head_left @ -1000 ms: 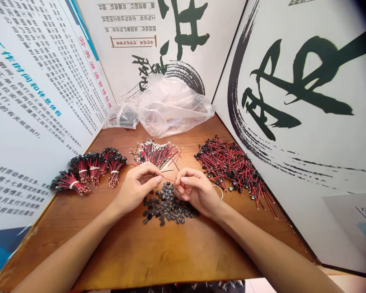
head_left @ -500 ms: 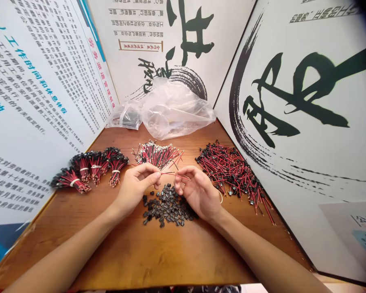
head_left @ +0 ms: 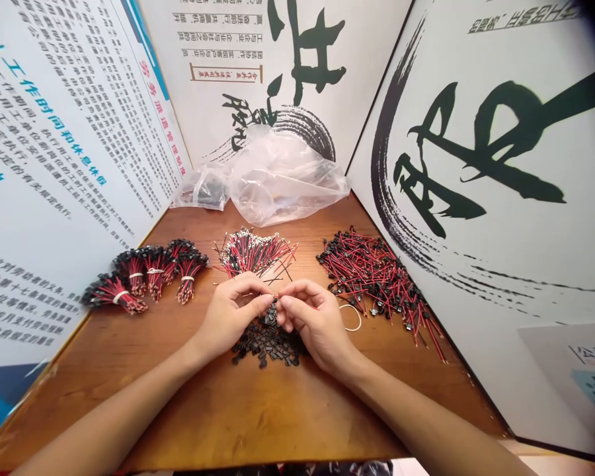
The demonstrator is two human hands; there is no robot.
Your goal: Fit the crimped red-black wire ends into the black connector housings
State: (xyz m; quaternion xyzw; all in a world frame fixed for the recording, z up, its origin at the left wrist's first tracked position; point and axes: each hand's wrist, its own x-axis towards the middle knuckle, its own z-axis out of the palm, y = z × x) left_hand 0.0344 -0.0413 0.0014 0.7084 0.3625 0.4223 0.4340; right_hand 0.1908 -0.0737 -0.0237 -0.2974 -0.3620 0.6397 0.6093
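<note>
My left hand (head_left: 238,311) and my right hand (head_left: 317,320) meet at the fingertips, both closed in a pinch. Between them shows a tiny dark bit (head_left: 276,299), too small to make out. The thin red and black wires seen in both hands a moment ago are now hidden by the fingers. Right below lies a pile of small black connector housings (head_left: 265,344), partly covered by my hands. Just beyond the fingers is a heap of loose red and black wires (head_left: 252,251) with bare, pale metal ends.
At left lie several banded bundles of red and black wires (head_left: 156,271) with black connectors. A heap of connector-ended wires (head_left: 371,271) spreads at right, near a pale rubber band (head_left: 350,317). Clear plastic bags (head_left: 287,185) lie at the back. Printed panels (head_left: 456,145) enclose the wooden table (head_left: 258,423).
My hands have come together from slightly apart, fingertips now touching. The wires between them have gone out of sight. The rubber band beside my right hand is now fully uncovered.
</note>
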